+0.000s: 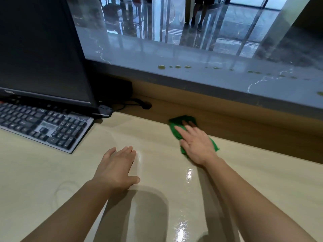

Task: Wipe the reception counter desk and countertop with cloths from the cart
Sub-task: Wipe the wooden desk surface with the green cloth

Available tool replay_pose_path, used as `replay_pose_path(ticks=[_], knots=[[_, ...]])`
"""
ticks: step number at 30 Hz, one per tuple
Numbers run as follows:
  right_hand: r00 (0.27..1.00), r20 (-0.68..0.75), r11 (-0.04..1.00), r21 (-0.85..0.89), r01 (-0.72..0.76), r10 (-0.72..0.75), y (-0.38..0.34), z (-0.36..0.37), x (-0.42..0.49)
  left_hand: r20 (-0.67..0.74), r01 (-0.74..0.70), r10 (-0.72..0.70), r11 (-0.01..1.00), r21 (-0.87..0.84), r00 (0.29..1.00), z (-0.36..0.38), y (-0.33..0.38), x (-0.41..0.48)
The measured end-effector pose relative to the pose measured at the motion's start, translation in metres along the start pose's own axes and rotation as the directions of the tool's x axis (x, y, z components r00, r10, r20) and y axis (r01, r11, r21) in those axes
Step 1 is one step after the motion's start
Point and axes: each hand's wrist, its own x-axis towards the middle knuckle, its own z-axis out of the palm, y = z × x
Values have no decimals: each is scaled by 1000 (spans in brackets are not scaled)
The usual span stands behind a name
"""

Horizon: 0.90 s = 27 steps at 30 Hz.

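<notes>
A green cloth (176, 124) lies flat on the pale wooden desk (52, 172), close to the desk's back wall. My right hand (195, 143) presses down on the cloth with fingers spread, covering its middle. My left hand (118, 166) rests palm-down on the bare desk to the left, fingers apart, holding nothing. Above the back wall runs the raised grey marble countertop (174, 53), which carries a row of yellowish drops (161, 67) along its near edge.
A black monitor (38, 49) and a grey keyboard (43, 126) stand at the left of the desk. Cables (132, 103) run into a hole at the back. A person's legs (199, 14) show on the shiny floor beyond the countertop.
</notes>
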Motion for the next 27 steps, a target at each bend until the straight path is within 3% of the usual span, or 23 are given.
replay_pose_path(ticks=[3,8,10,14,20,23,27], knots=[[982,-1,982,-1,-191,191,23,-7,-3,-26,-29,27,997,-68,999,7,-7,-12],[936,17,932,87,-353,353,-13,-5,14,-21,-40,38,990,-136,999,13,-26,-27],[952,27,947,92,-307,306,-40,-2,23,-33,-55,51,987,-150,998,12,-32,-31],[997,51,997,44,-56,54,-114,14,19,-89,-64,47,978,-198,995,11,-41,-38],[960,76,963,48,267,-270,-201,40,-50,-168,-106,63,959,-264,984,16,-60,-56],[946,93,951,56,305,-309,-201,46,-80,-147,-98,64,968,-232,987,22,-63,-63],[966,80,968,81,238,-244,-171,40,-117,-96,-92,73,973,-209,993,30,-60,-86]])
